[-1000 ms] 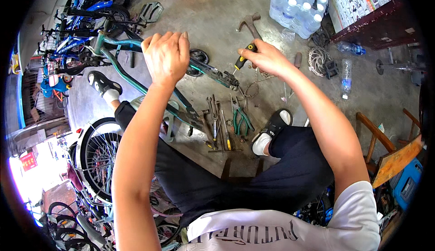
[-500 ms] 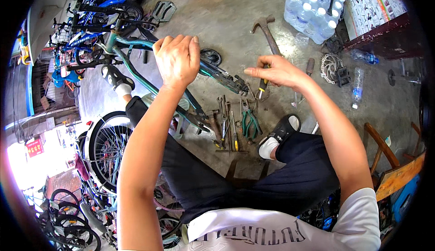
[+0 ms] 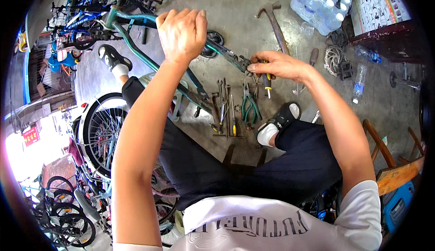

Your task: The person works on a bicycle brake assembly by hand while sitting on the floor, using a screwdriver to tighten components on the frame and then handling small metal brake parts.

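Note:
My left hand [image 3: 182, 33] is clenched around a tube of a green bicycle frame [image 3: 136, 38] that lies across my lap and the floor. My right hand [image 3: 277, 65] holds a screwdriver [image 3: 267, 82] with a black and yellow handle, pointing down, right at the dark end of the frame's fork or stay [image 3: 231, 57]. Its fingertips touch that metal end. Below the hands, a row of hand tools [image 3: 229, 110] lies on the concrete, with green-handled pliers [image 3: 250, 108] among them.
A hammer [image 3: 275, 24] lies on the floor beyond my right hand. A pack of water bottles [image 3: 319, 6] stands at the back right, a brake disc [image 3: 334, 60] and a single bottle [image 3: 359, 82] beside it. Bicycles [image 3: 86, 10] and wheels [image 3: 97, 133] crowd the left. A wooden stool [image 3: 389, 160] is at right.
My right hand has brought the screwdriver from pointing up-left to hanging down, and its fingers now pinch the frame's metal end. The left hand keeps its grip on the frame.

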The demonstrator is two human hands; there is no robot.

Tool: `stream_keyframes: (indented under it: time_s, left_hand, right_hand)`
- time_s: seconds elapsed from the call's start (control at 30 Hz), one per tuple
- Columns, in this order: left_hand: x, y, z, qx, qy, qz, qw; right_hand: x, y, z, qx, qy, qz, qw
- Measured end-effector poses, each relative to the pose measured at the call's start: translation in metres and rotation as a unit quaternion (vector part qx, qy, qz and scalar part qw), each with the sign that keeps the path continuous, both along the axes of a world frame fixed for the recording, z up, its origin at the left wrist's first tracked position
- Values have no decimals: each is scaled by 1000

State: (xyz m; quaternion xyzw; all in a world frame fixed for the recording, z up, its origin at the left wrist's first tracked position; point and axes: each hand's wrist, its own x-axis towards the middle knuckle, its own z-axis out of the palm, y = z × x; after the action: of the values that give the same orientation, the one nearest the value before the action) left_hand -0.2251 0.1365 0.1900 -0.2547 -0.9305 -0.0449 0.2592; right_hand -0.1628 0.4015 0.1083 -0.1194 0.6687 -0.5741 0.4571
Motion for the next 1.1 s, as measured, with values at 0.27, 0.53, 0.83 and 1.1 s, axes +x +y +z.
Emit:
stream_keyframes:
  time_s: [0.27,0.53,0.83,1.1]
  left_hand:
    - [-1,0,-6,9,6,4,1000]
    - [0,-1,-5,-12,-3,14,1000]
    - [4,-3,-1,-47,7,23,999]
    - [10,-1,10,-14,-9,29,999]
  right_hand:
    - [2,3,-14,-59,20,-7,998]
    - [-16,5,5,31,0,71,997]
    - [-43,-8,25,121,118,207,964]
    - [-83,-57,55,246,129,412,868]
